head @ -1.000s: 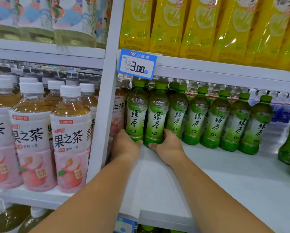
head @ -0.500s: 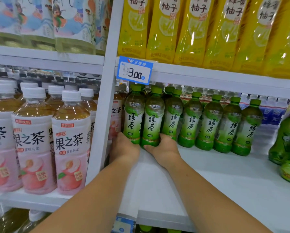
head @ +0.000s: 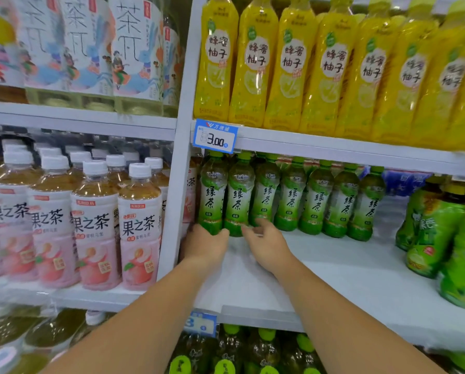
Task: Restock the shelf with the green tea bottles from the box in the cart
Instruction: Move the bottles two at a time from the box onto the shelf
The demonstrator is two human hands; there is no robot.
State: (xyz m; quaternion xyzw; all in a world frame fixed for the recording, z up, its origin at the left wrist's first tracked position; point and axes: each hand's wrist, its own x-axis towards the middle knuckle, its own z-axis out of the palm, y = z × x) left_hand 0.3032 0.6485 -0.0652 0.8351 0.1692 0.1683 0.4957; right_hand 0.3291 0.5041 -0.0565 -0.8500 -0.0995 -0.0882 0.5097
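Standing upright in one row along the back left of the white metal shelf (head: 334, 279), seven green tea bottles (head: 290, 195), clear plastic with green caps and green-and-white labels, run shoulder to shoulder from the white upright post (head: 177, 184) toward the right. The front part of this shelf board shows bare white.

The left hand (head: 205, 245) holds the leftmost bottle (head: 212, 195) at its foot. The thumb lies across the front of the base, while the other fingers are hidden behind the bottle and the post. The right hand (head: 266, 244) is loose and spread at the feet of the second bottle (head: 238, 198) and third bottle (head: 265, 195), gripping nothing. Its fingertips (head: 257, 222) are blurred, so I cannot tell whether they touch the plastic. Both forearms reach in from the lower edge of the view.

A blue-and-white price tag (head: 215, 136) reading 3.00 is clipped to the shelf edge above the leftmost bottle. Behind the right end of the row sit blue-labelled packs (head: 404, 182), blurred. Further right on the same board, larger green-wrapped bottles (head: 436, 233) stand nearer the front, well apart from the row.

On the board above, tall yellow bottles with round white labels (head: 293, 63) fill the width. Left of the post, peach tea bottles with white caps and pink-and-white labels (head: 139, 225) crowd their own shelf, with tall white illustrated-label bottles (head: 134, 49) above them. On the level below, more green-capped bottles (head: 266, 352) show, and a second blue tag (head: 201, 322) hangs on the front edge.
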